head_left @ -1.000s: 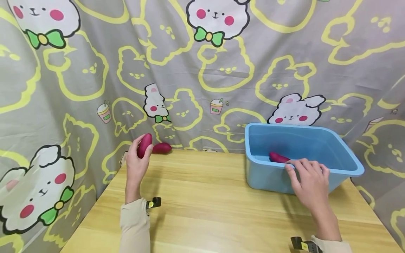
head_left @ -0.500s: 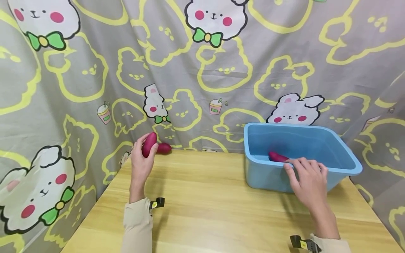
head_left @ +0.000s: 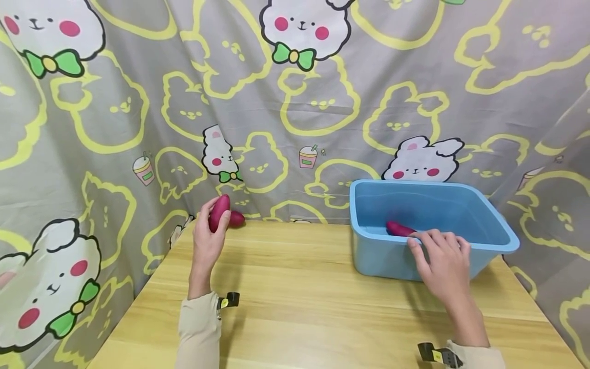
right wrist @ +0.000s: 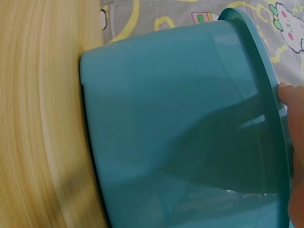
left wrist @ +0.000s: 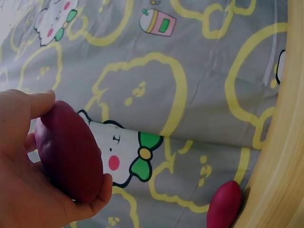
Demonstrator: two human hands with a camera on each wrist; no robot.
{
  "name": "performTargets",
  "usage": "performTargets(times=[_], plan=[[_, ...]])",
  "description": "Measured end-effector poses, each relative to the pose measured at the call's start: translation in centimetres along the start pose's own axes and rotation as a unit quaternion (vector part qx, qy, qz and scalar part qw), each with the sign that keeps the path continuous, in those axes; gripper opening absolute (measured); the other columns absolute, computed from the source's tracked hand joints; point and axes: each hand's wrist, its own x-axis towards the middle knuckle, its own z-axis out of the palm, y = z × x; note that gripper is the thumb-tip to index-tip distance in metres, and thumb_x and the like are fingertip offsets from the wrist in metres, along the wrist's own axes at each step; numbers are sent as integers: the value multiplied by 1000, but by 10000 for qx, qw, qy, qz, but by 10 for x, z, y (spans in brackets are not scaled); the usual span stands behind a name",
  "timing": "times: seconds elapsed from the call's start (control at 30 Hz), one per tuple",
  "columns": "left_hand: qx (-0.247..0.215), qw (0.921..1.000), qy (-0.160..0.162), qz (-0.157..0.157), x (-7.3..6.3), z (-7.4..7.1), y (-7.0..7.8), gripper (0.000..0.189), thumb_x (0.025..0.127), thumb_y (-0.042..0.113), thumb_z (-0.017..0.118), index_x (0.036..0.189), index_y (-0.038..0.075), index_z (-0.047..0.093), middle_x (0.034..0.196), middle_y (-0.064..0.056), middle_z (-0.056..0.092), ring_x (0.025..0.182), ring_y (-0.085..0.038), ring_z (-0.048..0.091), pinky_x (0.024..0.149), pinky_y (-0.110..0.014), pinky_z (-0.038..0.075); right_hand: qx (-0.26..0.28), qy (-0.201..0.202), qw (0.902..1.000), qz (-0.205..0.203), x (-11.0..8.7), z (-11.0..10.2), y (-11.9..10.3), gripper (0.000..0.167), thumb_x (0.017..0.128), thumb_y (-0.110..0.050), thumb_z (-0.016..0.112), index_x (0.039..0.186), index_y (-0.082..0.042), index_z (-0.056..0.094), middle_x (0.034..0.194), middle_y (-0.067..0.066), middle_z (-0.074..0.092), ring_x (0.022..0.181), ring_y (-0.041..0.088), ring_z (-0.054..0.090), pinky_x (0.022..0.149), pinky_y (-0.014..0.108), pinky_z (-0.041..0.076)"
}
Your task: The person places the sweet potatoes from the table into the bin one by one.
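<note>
In the head view my left hand (head_left: pixel 209 236) holds a purple-red sweet potato (head_left: pixel 219 213) upright above the table's back left part. Fingers and thumb wrap round its sides, as the left wrist view shows. Beyond it a second sweet potato (head_left: pixel 237 219) lies at the table's back edge, partly hidden by the held one. My right hand (head_left: pixel 444 264) grips the near rim of a blue plastic bin (head_left: pixel 384 256), fingers over the edge and thumb outside. Inside the bin is another sweet potato (head_left: pixel 398 228), its lower part hidden by the rim.
A wooden table (head_left: pixel 295 307) spreads under both hands. Grey curtain (head_left: pixel 258 102) with yellow outlines and white rabbits hangs behind the table and along its sides. The bin stands at the back right, close to the curtain.
My left hand has shifted slightly right, carrying the sweet potato in front of the one at the back edge. My right hand keeps its hold on the rim. The head view has turned a little.
</note>
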Motion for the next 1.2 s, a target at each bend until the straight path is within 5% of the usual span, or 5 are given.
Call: performTargets(times=[0.33,0.57,0.7,1.0,1.2], plan=[[-512,9971,-545,-147,-3,11,15,49,104,23,62,151,15,49,135,-21,55,112,-33,58,76,-16,51,-55,-105,9999,74,-2,0,-1,28,101,-31,62,110,-6,72,108,19,68,107,40,51,101,68,26],[-428,9964,-725,-106,-15,15,60,45,105,14,59,148,2,49,130,-27,56,109,-35,57,82,-33,50,-51,-112,9999,35,-2,-1,-1,28,101,-31,62,109,-7,72,107,17,68,107,39,51,101,67,26],[-447,9960,-771,-89,-17,19,69,45,105,15,59,147,4,50,132,-27,56,111,-38,56,84,-45,50,-22,-58,10000,17,-2,-3,-1,26,100,-30,63,109,-7,73,106,16,68,106,39,51,101,67,27],[-419,9952,-863,-171,-18,25,63,46,105,18,59,148,6,49,134,-25,55,112,-38,57,85,-47,50,-6,-18,10000,20,-2,-1,-2,25,100,-29,64,107,-7,73,105,16,69,105,39,52,101,66,26],[-483,9953,-835,-46,-12,35,39,45,108,20,54,152,11,46,135,-25,55,113,-39,56,85,-54,51,-18,-9,10000,50,-1,-2,-2,27,100,-30,63,108,-6,73,105,17,68,105,39,51,101,66,26]])
